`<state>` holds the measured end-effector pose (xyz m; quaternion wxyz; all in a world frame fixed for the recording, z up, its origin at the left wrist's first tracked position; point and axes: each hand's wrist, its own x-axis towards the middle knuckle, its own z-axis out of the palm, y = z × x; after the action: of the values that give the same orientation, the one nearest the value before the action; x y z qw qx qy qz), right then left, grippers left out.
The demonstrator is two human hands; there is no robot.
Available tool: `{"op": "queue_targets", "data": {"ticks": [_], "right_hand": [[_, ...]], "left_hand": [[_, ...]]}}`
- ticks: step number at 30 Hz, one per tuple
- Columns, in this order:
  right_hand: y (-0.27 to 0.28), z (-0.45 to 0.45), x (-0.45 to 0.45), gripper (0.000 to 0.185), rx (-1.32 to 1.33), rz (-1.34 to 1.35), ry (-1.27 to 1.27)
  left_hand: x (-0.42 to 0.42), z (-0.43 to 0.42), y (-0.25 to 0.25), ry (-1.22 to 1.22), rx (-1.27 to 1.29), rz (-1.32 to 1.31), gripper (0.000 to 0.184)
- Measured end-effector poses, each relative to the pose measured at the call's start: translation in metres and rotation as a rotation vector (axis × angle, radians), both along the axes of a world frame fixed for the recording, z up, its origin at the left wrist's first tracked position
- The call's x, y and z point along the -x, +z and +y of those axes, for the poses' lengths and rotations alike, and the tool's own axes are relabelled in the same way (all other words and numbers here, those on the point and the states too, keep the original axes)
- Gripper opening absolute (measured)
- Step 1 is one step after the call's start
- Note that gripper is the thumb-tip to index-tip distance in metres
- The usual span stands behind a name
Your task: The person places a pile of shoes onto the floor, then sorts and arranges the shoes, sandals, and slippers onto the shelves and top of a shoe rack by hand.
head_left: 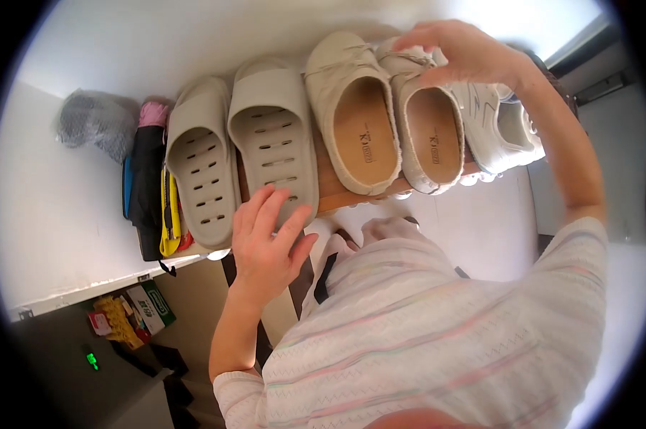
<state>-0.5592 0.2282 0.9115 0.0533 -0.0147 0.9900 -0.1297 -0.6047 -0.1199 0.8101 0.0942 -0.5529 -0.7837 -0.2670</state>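
My left hand [269,243], fingers spread, is over the heel end of a beige slotted slide slipper [274,154]; whether the fingertips touch it I cannot tell. Its matching slipper [201,168] lies to the left. My right hand [470,53] is curved with thumb and fingers apart above the toe of a cream slip-on shoe [432,136], and nothing shows in its grasp. Beside that shoe stands its pair, another cream shoe [359,121] with a tan insole. Right of them, below my right wrist, is a white sneaker [491,129].
The footwear stands on a brown shelf [331,196] against a white wall. At the left end are a black folded umbrella [148,182], a yellow strap-like item [169,214] and a bubble-wrapped bundle [94,121]. Lower left, a green-and-white box [150,306] lies beside yellow packaging [119,322].
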Motion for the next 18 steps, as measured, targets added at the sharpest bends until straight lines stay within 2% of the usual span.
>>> {"op": "queue_targets", "data": {"ticks": [1,4,8,9,12,15,18], "right_hand": [[-0.007,0.002,-0.01,0.048,-0.13,0.05,0.007],[-0.024,0.004,-0.024,0.05,-0.306,-0.001,-0.078],[-0.034,-0.007,-0.03,0.037,-0.352,0.042,-0.139],[-0.043,-0.004,-0.03,0.026,-0.359,0.135,-0.109],[-0.043,-0.005,-0.03,0.017,-0.382,0.115,-0.16],[-0.046,0.0,-0.031,0.012,-0.354,0.156,-0.126],[-0.039,-0.002,-0.028,0.015,-0.353,0.104,-0.096]], "left_hand": [[-0.002,0.007,0.001,-0.025,-0.004,0.002,0.04],[-0.009,0.031,0.002,-0.099,-0.021,0.015,0.04],[-0.016,0.06,0.003,-0.185,-0.009,0.027,0.039],[-0.016,0.065,-0.001,-0.197,-0.012,0.026,0.038],[-0.015,0.075,-0.004,-0.215,-0.003,0.059,0.035],[-0.011,0.078,-0.007,-0.225,-0.01,0.066,0.032],[-0.01,0.081,-0.006,-0.239,-0.019,0.049,0.029]]}}
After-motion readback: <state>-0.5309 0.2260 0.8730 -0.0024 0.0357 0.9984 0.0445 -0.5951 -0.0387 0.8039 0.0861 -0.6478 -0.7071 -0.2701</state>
